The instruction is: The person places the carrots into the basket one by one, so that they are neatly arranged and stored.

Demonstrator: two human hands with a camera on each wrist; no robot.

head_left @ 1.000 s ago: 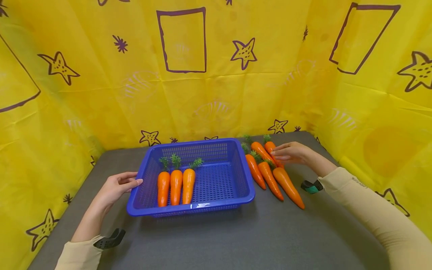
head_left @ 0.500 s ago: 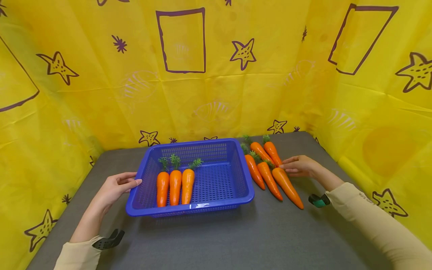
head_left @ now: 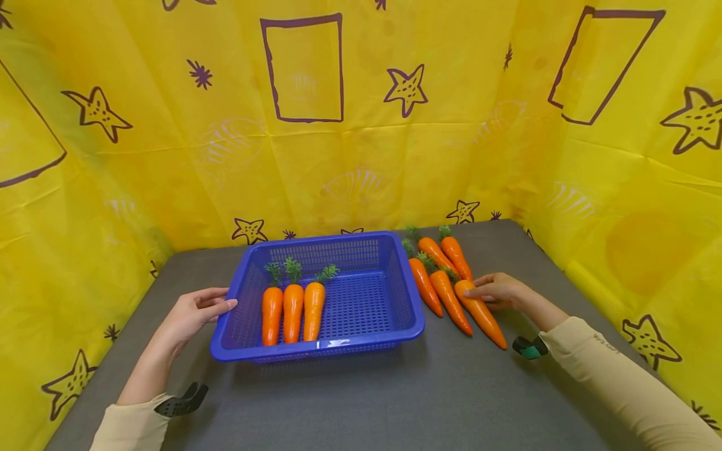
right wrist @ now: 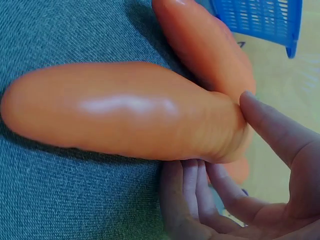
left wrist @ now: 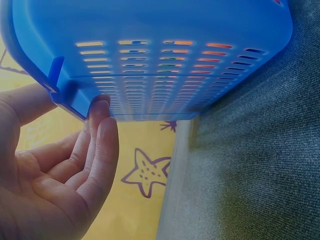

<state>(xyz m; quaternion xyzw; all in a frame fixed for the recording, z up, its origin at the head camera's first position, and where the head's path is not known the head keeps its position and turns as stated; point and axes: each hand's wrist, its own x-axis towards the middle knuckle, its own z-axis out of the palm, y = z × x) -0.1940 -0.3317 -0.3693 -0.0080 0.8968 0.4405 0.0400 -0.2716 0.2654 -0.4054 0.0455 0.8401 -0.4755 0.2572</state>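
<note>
My left hand grips the left rim of a blue plastic basket, thumb over the rim. In the left wrist view its fingers curl up against the basket's slotted outer wall. Three orange carrots with green tops lie side by side in the basket's left half, the middle carrot among them. To the right of the basket, my right hand pinches the thick end of the nearest loose carrot. The right wrist view has the thumb on one side of that carrot and fingers on the other.
Several more carrots lie close together on the dark grey tabletop, between the basket and my right hand, including a carrot beside the pinched one. Yellow patterned cloth encloses the table's back and sides.
My right hand has moved from above the back carrots toward me, down to the nearest loose carrot, and now pinches it. The left hand has stayed on the basket rim.
</note>
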